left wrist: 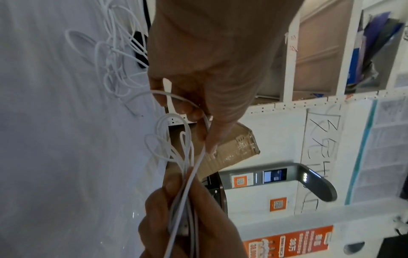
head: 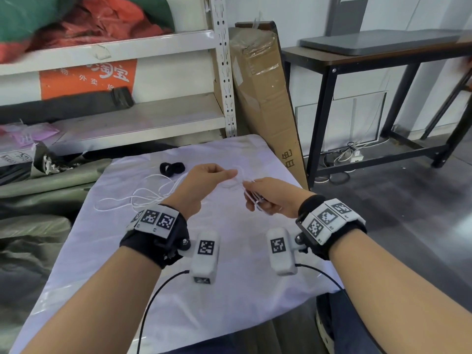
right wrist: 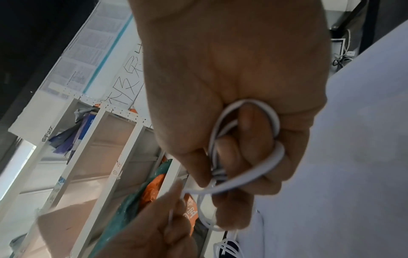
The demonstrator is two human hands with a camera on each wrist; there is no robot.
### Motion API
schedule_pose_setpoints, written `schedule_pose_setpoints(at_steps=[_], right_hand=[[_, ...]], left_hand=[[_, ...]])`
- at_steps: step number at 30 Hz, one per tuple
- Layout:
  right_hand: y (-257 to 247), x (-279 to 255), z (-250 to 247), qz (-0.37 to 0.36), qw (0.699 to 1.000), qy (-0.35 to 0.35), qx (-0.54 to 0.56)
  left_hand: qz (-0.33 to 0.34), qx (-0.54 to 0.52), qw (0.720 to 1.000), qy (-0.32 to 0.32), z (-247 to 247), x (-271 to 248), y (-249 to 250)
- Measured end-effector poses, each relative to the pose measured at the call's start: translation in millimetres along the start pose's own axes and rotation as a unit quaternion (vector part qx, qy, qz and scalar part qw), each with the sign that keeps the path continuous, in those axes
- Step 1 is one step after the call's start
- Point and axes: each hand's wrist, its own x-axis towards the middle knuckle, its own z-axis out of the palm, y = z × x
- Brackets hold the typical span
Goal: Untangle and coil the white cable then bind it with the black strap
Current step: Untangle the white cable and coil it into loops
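The white cable lies partly as a loose tangle (head: pixel 143 195) on the white cloth (head: pixel 229 277), left of my hands. My right hand (head: pixel 251 195) grips a bundle of several coiled loops (right wrist: pixel 273 157) in its curled fingers. My left hand (head: pixel 229 175) is just left of it and pinches one strand (left wrist: pixel 205 125) between thumb and fingertip, close to the bundle. That strand runs from the bundle back toward the tangle (left wrist: pixel 114 57). The black strap (head: pixel 172 167) lies in a small figure-eight on the cloth, beyond the tangle, untouched.
A white metal shelf (head: pixel 127 47) with bags stands behind the table. A tall cardboard box (head: pixel 265 98) leans at the far right corner. Further right is a dark table (head: pixel 383 54) with a power strip (head: pixel 355 155) on the floor. Green bags (head: pixel 38 187) pile at the left.
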Motion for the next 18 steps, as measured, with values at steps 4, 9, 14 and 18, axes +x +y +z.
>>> schedule_pose_setpoints(at_steps=[4,9,14,18], right_hand=[[0.1,-1.4,-1.3,-0.010,0.999,-0.027,-0.042],[5.2,0.0,3.1,-0.042,0.997,-0.030,-0.056],[11.7,4.1,5.3,-0.114,0.993,0.000,-0.009],[5.5,6.3,9.9,-0.148,0.982,0.036,0.108]], left_hand=[[-0.044,-0.099,0.994,0.012,-9.9,7.0,-5.5],[-0.102,-0.318,0.942,0.004,-17.8,10.5,-0.9],[-0.086,-0.391,0.915,0.049,-17.0,15.8,1.9],[-0.078,-0.458,0.884,0.053,-11.1,17.3,13.2]])
